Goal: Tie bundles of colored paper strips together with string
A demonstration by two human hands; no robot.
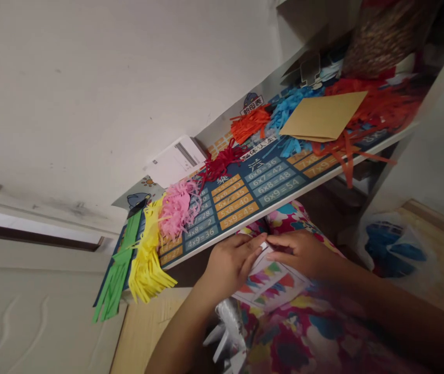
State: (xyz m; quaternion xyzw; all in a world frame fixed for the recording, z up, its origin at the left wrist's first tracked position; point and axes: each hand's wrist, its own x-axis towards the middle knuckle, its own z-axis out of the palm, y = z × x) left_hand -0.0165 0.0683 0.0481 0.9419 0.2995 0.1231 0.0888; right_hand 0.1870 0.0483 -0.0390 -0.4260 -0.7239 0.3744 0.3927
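Note:
My left hand [231, 262] and my right hand [303, 253] meet over my lap, fingers closed on the top edge of a packet with colourful pennants printed on it [274, 285]. The fingertips of both hands pinch near a small white piece at that edge; the fingers partly cover it. Beneath the packet is flowery cloth [280, 343] over my legs. White fringed strips [229, 332] hang beside my left forearm. Just beyond my hands runs the edge of a narrow desk with a multiplication-table mat [237, 205].
Along the desk lie green [122, 259], yellow [149, 259], pink [177, 210], dark red [224, 161], orange [251, 124] and blue [290, 111] fringed strips. A tan folded card [325, 117] rests on red strips [389, 104]. A clear bag [397, 249] stands on the floor at right.

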